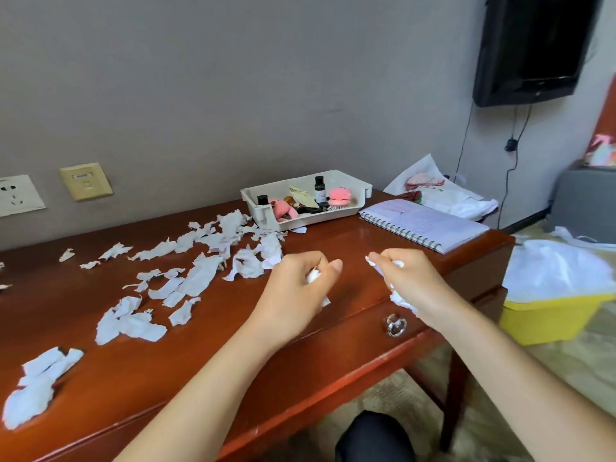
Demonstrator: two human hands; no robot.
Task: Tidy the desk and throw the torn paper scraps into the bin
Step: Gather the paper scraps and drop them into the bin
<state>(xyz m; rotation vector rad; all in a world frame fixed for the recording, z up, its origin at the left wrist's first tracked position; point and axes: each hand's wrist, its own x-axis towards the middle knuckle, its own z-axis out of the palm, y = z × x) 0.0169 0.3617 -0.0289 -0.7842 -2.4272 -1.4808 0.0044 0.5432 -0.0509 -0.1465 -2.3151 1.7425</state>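
Step in hand: the person is gathering; both hands are hovering over the desk (350, 238) in front of the white tray (300, 221), each carrying a catch.
Left hand (296, 288): its fingers are curling tight round a small wad of paper, white peeping out between thumb and forefinger.
Right hand (410, 281): its fingers are curling round a bigger bunch, with scraps sticking out above the knuckles and below the palm.
Paper scraps (200, 281): most are lying loose, trailing from the tray's front left corner away to the left and towards the near desk edge.
Bin (550, 318): yellow, white-lined, it is standing on the floor well to the right of the tray, beyond the desk end.
Next move, as I am judging it: the full right hand is needing a trip to the bin, kept closed so nothing is dropping, and the left is needing more sweeping.
Progress: it is looking early, since far more paper is on the wood than in the hands.
Surface: glossy red-brown wood is reflecting light, and a spiral notebook (423, 225) is lying open just right of the tray.
Room: a grey wall is running behind the tray, with sockets (18, 195) far to its left and a dark screen (530, 48) hanging high to its right.
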